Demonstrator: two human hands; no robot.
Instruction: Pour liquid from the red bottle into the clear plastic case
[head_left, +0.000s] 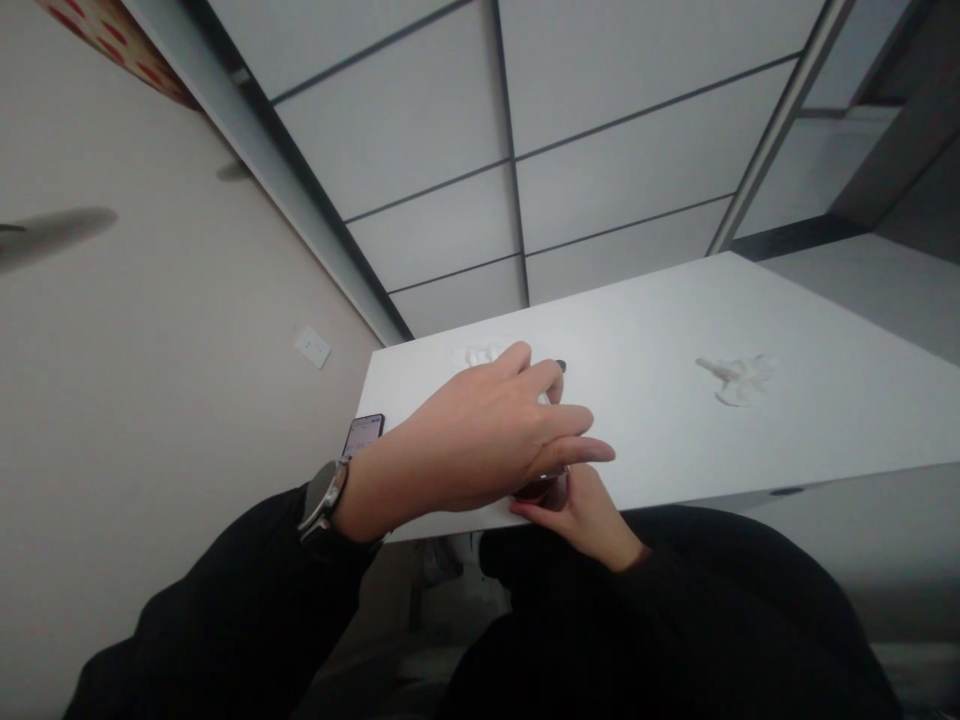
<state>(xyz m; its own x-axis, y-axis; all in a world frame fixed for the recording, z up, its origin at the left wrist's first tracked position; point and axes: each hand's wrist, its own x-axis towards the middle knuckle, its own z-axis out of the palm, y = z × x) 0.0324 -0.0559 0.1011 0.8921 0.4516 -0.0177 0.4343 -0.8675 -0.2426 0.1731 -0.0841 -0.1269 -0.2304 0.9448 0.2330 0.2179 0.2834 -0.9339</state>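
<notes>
Head view: white worktop [787, 400] fills the middle, tilted in frame, pale wall and a panelled surface behind it. Near the worktop's front edge the left hand [480, 440], watch [324, 497] on the wrist, arches over a small dark reddish object [538, 489], fingers curled around its top. The right hand [581, 515] sits just below that edge, pinching the same object from underneath. What the object is, cannot tell; mostly hidden. Judgement: keep the lower hand steady and let the upper one do the work, staying over the worktop edge. Phone [364, 434] lies at the worktop's left corner. White crumpled tissue [739, 378] sits well right of the hands; another white bit [480, 355] just behind the left hand.
</notes>
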